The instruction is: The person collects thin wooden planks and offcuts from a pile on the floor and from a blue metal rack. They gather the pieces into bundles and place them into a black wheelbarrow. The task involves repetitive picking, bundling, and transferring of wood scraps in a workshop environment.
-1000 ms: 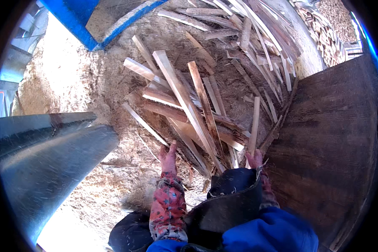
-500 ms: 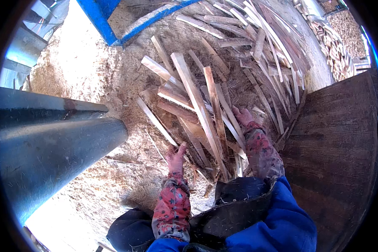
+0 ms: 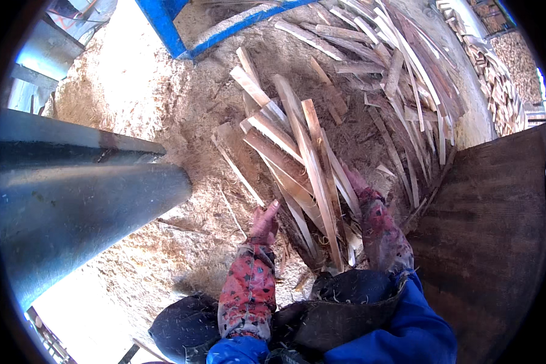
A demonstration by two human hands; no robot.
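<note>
A loose heap of rough wooden strips [image 3: 314, 167], some with bark edges, lies in front of me, its near ends close to my knees. On its left side is my left hand [image 3: 264, 224], thumb raised apart from the fingers, at the lower end of a thin slat [image 3: 239, 171]. The lower fingers are partly hidden. Along the heap's right side my right hand [image 3: 356, 179] lies with its fingers stretched out and in shadow, against the outer strips. Neither hand is closed around a strip that I can see.
A large grey metal piece [image 3: 91, 188] juts in from the left. A dark brown board [image 3: 491, 242] stands at the right. Beyond are a blue metal frame [image 3: 182, 51], more scattered strips [image 3: 406, 67] and stacked wood [image 3: 491, 85]. Sawdust [image 3: 133, 103] covers the ground.
The whole view has shifted, so the heap sits a little farther right. My hands stay on either side of it. Several strips at the heap's left have tilted slightly.
</note>
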